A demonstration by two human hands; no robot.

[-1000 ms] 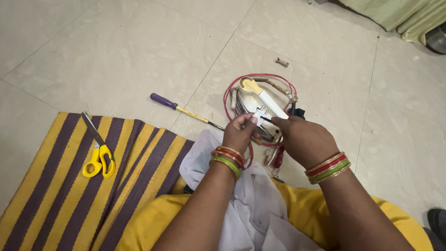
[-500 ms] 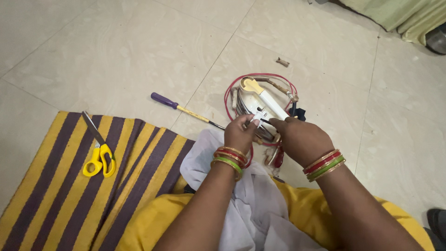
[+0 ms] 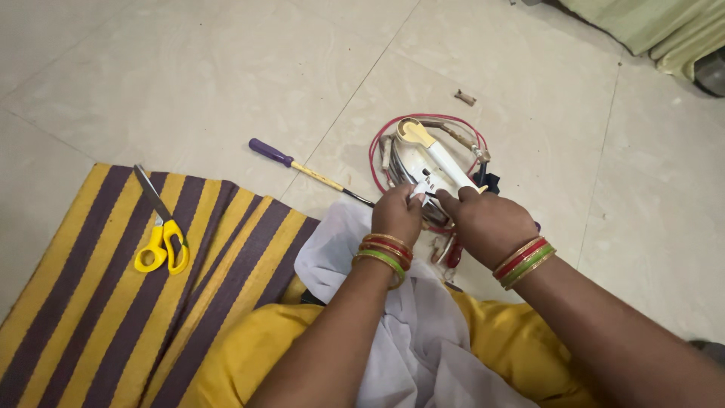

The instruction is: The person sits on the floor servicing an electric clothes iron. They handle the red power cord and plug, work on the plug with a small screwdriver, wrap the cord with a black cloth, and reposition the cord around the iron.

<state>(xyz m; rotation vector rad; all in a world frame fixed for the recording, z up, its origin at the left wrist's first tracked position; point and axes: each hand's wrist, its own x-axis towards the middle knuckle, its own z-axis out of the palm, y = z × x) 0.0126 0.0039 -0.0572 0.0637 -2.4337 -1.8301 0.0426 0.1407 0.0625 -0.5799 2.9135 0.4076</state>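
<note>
A beige tiled floor (image 3: 226, 68) carries an opened electric iron (image 3: 423, 162) at 1 o'clock. It is steadied by the right hand (image 3: 487, 223), while a small white part is pinched by the left hand (image 3: 396, 215). A screwdriver (image 3: 310, 172) and yellow scissors (image 3: 161, 238) lie at 10 o'clock, within reach.

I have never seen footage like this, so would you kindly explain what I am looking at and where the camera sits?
The camera sits on a person's head and looks down at their own two bare hands. The left hand and right hand, both with bangles at the wrist, meet over an electric iron lying on the tiled floor, ringed by its red cord. The left hand pinches something small and white, too small to identify. Nearby lie a purple-handled screwdriver and, on a striped mat, yellow scissors.
</note>
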